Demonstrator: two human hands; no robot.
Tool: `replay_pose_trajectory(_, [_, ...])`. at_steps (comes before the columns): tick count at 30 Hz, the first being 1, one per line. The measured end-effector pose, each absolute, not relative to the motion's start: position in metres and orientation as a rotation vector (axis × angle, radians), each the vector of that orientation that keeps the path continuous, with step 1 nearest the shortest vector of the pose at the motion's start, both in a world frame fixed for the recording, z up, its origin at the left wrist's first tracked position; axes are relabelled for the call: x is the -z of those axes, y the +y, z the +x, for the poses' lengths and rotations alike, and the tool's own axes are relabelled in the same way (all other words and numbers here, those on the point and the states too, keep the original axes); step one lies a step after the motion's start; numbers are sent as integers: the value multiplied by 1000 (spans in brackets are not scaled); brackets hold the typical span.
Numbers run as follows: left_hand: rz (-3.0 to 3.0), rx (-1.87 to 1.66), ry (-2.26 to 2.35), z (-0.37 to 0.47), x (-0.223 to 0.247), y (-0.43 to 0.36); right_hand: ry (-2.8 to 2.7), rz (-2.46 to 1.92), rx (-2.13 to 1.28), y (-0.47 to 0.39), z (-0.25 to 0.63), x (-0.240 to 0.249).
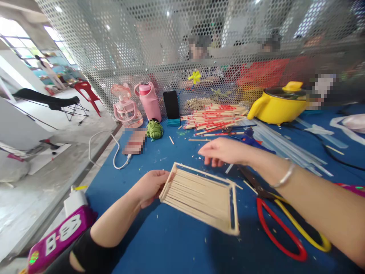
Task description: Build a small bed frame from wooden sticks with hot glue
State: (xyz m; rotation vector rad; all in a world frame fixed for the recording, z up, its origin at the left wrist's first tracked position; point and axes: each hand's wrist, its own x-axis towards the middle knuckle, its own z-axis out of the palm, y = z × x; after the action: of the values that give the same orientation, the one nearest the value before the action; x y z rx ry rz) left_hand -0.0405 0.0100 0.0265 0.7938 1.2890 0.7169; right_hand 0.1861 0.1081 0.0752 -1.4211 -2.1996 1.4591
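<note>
My left hand (152, 186) grips the left edge of a small wooden stick frame (199, 194), its fingers closed round the corner. The frame is a flat panel of thin parallel sticks with a raised border, held tilted above the blue table. My right hand (218, 152) hangs beyond the frame's far edge, its fingers loosely bent and slightly apart, with nothing visible in them. Close to it lie a blue glue gun (251, 139), partly hidden by the hand and forearm, and large scissors (261, 194) with red and yellow handles.
Wooden sticks (216, 118) with red tips are piled at the back. Clear glue sticks (282, 142) lie near a yellow pot (281, 106). Green yarn (154, 129), a pink bottle (149, 101) and a black phone (171, 104) stand before a perforated metal screen (159, 49).
</note>
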Motion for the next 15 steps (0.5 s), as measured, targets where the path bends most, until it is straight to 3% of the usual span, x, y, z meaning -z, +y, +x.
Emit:
replay_pose_trajectory(5, [488, -929, 1146, -34, -20, -23, -2188, -1515, -974, 100, 245, -89])
replay_pose_trajectory(11, [314, -1303, 1210, -12, -15, -48, -2219, -1913, 36, 109, 298, -57])
replay_pose_trajectory(15, [288, -1235, 1139, 0, -17, -54, -2283, -1985, 76, 121, 306, -36])
